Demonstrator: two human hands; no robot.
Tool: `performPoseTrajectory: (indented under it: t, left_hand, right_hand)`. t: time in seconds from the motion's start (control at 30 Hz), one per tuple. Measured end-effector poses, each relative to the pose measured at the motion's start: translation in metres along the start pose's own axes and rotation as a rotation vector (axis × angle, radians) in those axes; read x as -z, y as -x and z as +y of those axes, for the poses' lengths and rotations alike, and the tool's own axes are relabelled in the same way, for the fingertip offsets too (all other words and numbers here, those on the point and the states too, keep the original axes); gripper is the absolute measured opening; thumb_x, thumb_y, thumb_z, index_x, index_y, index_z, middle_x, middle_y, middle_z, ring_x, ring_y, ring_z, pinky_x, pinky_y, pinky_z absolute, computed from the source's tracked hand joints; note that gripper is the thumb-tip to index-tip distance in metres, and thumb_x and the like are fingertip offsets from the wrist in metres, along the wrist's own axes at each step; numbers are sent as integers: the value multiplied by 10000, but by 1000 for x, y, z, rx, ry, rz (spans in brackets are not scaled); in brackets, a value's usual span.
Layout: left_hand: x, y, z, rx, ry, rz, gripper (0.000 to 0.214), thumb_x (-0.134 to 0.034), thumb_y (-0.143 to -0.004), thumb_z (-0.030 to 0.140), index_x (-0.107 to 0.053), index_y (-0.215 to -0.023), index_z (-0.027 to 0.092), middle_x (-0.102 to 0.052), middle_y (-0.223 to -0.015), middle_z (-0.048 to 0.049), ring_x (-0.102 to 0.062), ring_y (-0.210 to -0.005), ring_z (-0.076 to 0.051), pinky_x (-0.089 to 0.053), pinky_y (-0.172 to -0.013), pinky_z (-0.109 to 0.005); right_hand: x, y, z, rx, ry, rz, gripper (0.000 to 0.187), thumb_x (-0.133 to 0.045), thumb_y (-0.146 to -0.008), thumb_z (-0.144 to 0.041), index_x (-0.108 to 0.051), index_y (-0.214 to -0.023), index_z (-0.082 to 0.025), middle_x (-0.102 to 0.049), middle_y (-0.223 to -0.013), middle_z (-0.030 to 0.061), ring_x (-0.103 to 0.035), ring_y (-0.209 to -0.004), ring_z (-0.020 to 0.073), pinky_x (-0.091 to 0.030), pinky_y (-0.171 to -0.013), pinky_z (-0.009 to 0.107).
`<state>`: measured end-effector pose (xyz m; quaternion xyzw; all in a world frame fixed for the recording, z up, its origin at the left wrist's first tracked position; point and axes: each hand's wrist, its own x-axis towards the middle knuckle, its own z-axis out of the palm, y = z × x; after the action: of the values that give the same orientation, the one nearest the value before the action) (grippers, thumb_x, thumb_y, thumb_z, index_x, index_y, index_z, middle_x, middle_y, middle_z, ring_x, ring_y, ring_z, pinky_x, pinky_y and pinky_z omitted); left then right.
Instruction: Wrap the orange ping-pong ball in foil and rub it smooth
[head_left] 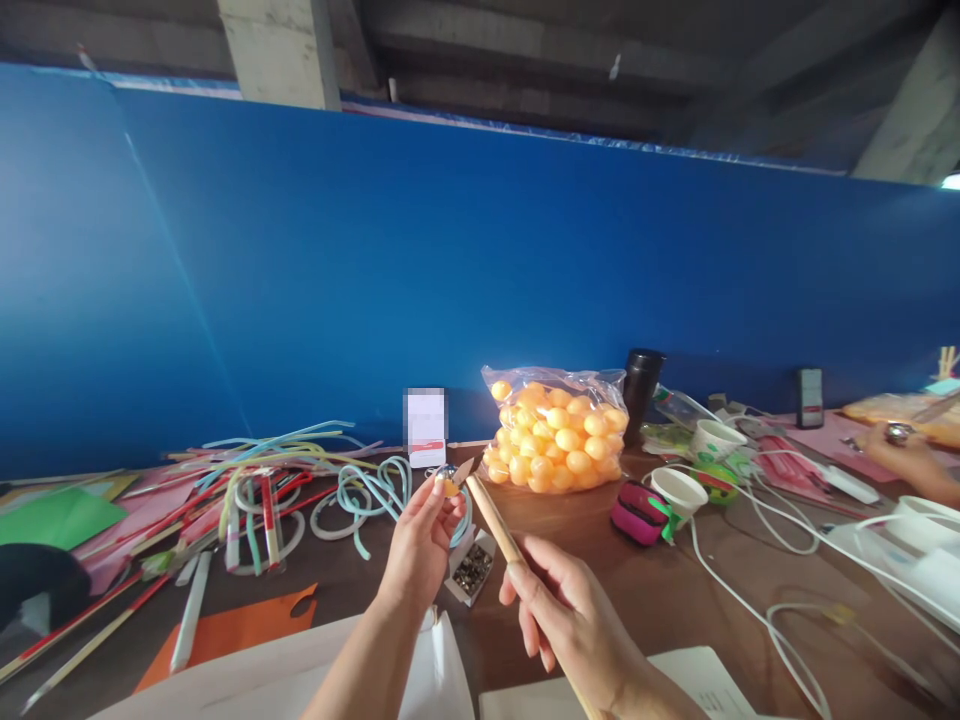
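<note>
My left hand (421, 548) pinches a small shiny silver and yellowish piece (449, 478) between thumb and fingertips; its exact kind is too small to make out. My right hand (559, 605) is wrapped round a wooden stick (491, 515), which slants up and left toward that piece. A brown pointed bit (464, 473) shows between the piece and the stick's top end; whether they touch I cannot tell. Just below, between my hands, a small white box (458, 592) holds many tiny dark metallic bits.
A clear bag of orange balls (559, 440) stands behind my hands, beside a black bottle (642, 395). A phone (427, 428) leans on the blue wall. Tubes (367, 490) and sticks lie left; paper cups (679, 492) and cables right. Another person's hand (892, 455) is far right.
</note>
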<state>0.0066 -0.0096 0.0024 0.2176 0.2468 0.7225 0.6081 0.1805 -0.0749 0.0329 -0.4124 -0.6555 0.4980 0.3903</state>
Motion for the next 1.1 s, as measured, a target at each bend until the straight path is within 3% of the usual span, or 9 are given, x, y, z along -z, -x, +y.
performPoseTrajectory:
  t: [0.17,0.33,0.97,1.1]
  left_hand:
    - [-1,1,0,-6,-9,-19,216,-753,-741,232,-700,-928,139,-659,-845,-38,-623,-704,-95,-537,-705,-197]
    - [-2,1,0,-11,-12,-20,213,-755,-740,233,-700,-923,139,-659,-859,-34,-623,-713,-89,-535,-730,-197]
    - [-2,1,1,3,-1,-22,214,-759,-733,230,-691,-916,141,-666,-833,-37,-630,-704,-100,-537,-703,-204]
    - [-3,2,1,11,3,-15,192,-748,-746,232,-687,-906,144,-657,-814,-26,-629,-704,-98,-537,-700,-202]
  right_hand:
    - [0,0,0,0,-13,-1,367,-462,-959,-492,-578,-840,-165,-521,-505,-59,-398,-335,47,-295,-334,143]
    - [0,1,-2,5,-26,8,359,-478,-949,-496,-581,-867,-162,-585,-625,-27,-417,-348,35,-312,-327,137]
    - [2,5,-7,43,-120,42,356,-506,-938,-497,-568,-844,-160,-603,-716,1,-450,-383,44,-332,-352,158]
    - [3,5,-8,42,-119,30,357,-486,-953,-492,-572,-852,-160,-548,-554,-36,-425,-374,59,-322,-361,162]
